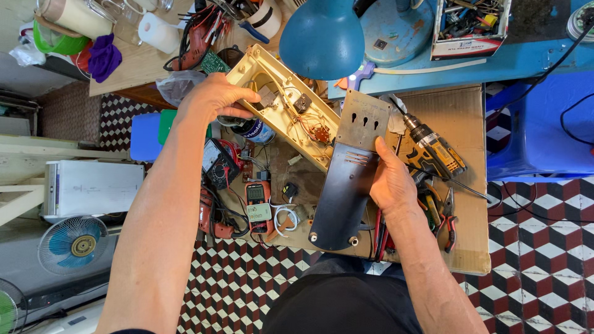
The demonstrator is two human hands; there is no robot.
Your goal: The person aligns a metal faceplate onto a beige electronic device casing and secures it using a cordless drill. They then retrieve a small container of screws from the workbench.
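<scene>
My left hand (213, 98) grips the near rim of a long cream plastic housing (279, 86), open side up, with wires and small parts inside. My right hand (391, 180) holds the edge of a flat metal cover plate (348, 179), dark at its lower part and bare metal with slots at its upper end. The plate lies slanted beside the housing, over a cluttered cardboard-covered bench (461, 117).
A teal desk lamp shade (322, 34) hangs over the housing's far end. A yellow-black cordless drill (433, 151) lies right of the plate, pliers (448, 219) below it. A red multimeter (258, 204) and another meter (218, 164) sit left. A fan (73, 244) stands on the floor.
</scene>
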